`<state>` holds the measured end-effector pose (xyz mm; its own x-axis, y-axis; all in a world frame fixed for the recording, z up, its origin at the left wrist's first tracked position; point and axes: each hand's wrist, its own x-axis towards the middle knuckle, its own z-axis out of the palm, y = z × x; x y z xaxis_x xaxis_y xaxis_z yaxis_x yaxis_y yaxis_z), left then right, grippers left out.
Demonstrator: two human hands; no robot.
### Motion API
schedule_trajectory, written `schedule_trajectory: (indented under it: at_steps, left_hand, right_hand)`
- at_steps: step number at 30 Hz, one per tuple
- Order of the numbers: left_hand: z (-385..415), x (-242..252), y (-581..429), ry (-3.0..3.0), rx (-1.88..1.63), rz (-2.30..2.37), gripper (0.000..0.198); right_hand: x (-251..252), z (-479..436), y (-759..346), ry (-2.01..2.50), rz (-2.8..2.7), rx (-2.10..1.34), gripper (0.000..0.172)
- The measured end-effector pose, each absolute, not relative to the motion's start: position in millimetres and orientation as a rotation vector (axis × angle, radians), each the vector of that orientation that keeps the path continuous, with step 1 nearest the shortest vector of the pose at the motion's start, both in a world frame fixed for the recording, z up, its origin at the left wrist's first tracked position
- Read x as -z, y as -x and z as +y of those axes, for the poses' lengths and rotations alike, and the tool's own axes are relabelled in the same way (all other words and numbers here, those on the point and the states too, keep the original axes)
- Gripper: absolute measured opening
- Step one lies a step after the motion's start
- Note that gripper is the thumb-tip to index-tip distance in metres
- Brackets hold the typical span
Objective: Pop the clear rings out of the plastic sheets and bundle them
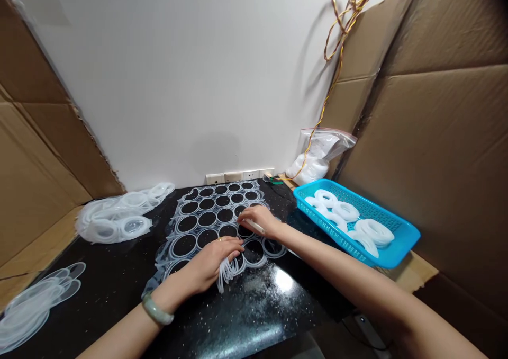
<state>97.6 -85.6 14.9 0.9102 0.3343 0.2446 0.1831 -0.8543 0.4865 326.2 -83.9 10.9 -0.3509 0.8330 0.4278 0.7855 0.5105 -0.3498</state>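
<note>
A translucent sheet of round rings point(197, 220) lies flat on the black tabletop, with dark circles showing through its holes. My left hand point(212, 261) rests on the sheet's near part, fingers closed around a bunch of thin white rings point(228, 275) that hangs below them. A green bangle point(157, 310) circles that wrist. Just beyond, my right hand point(262, 220) is over the sheet's right side, gripping a slim white pen-like tool point(254, 225). Its tip is hard to make out against the sheet.
To the right stands a blue plastic basket point(400, 242) with several bundles of white rings point(375, 232). Translucent ring scraps point(123, 216) and flat oval pieces point(39, 306) lie left. A plastic bag point(313, 160) leans by the wall; cardboard panels point(444, 136) flank the table.
</note>
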Motion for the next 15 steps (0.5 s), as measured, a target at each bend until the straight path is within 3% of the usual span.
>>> schedule_trajectory:
  at_steps: [5,9,15]
  left_hand:
    - [-87.5,-13.3,-97.0,-2.617,-0.495,0.38,0.032]
    - [-88.9,-14.2,-97.5,-2.639,-0.502,0.365,0.033]
    - [-90.4,-13.5,-97.2,-2.611,-0.526,0.332,0.032]
  right_hand:
    - [-9.0,-77.1,-318.4,1.318,-2.512,0.206,0.011]
    - [-7.8,-77.4,-312.3,1.312,-2.605,0.354,0.016]
    - [-2.9,-77.4,-321.0,1.43,-2.222,0.209,0.017]
